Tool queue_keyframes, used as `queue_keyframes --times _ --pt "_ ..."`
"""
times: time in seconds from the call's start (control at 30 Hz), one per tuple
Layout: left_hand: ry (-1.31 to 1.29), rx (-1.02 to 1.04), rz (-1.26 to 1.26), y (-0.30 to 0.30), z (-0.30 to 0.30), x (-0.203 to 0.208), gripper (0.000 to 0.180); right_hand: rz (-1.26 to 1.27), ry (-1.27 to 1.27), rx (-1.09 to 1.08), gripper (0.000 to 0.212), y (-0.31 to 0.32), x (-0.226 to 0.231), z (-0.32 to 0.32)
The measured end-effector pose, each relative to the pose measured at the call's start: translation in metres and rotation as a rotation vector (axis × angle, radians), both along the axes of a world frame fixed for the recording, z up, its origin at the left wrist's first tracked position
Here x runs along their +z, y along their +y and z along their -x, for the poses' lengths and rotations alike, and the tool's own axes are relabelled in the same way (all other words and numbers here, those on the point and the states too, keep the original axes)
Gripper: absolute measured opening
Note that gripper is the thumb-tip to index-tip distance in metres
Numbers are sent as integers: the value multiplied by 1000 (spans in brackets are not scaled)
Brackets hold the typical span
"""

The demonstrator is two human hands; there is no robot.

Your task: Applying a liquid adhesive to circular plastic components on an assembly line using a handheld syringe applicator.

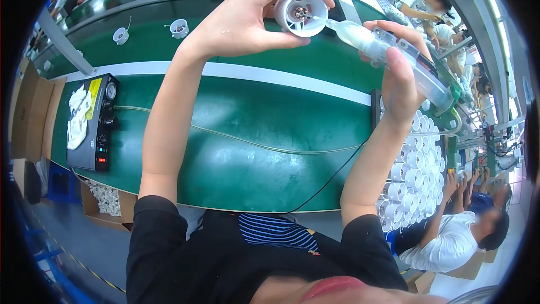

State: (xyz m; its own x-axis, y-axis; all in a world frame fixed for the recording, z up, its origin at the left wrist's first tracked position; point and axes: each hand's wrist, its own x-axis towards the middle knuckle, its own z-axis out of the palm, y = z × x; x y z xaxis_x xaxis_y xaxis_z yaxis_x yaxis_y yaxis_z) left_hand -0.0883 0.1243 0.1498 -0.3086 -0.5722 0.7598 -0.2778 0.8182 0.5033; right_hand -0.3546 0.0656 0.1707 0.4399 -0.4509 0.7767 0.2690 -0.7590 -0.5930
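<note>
While the left hand (242, 19) pinches a white round housing (301, 14) between thumb and fingers, the right hand (399, 73) grips a clear syringe (388, 50), its tip inside the housing. Both are held up over the far side of the green table (247, 135); white cylinders (413, 174) are stacked at right.

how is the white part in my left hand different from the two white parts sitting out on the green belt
The held part is gripped in the left hand, turned sideways with its opening facing the camera; the belt parts rest loose on the belt, openings up. A syringe in the right hand touches only the held one. All are white, round cups.
</note>
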Motion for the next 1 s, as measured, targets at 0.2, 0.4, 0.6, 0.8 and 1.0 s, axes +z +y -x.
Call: queue_keyframes --times 0.2,0.4,0.6,0.8,1.0 --pt "-23 6 -140 2 4 2 55 45 35 -35 29 6 2 5" --pt "-22 334 -219 -33 -13 -36 51 353 109 35 47 20 21 12" --pt "-123 777 -229 -85 -82 -170 53 402 466 642 48 75 40 20" --pt "23 888 -171 -96 -75 -179 53 434 768 794 28 103 48 39" --pt "5 922 -121 -90 -81 -180 55 469 697 931 19 101 54 54"
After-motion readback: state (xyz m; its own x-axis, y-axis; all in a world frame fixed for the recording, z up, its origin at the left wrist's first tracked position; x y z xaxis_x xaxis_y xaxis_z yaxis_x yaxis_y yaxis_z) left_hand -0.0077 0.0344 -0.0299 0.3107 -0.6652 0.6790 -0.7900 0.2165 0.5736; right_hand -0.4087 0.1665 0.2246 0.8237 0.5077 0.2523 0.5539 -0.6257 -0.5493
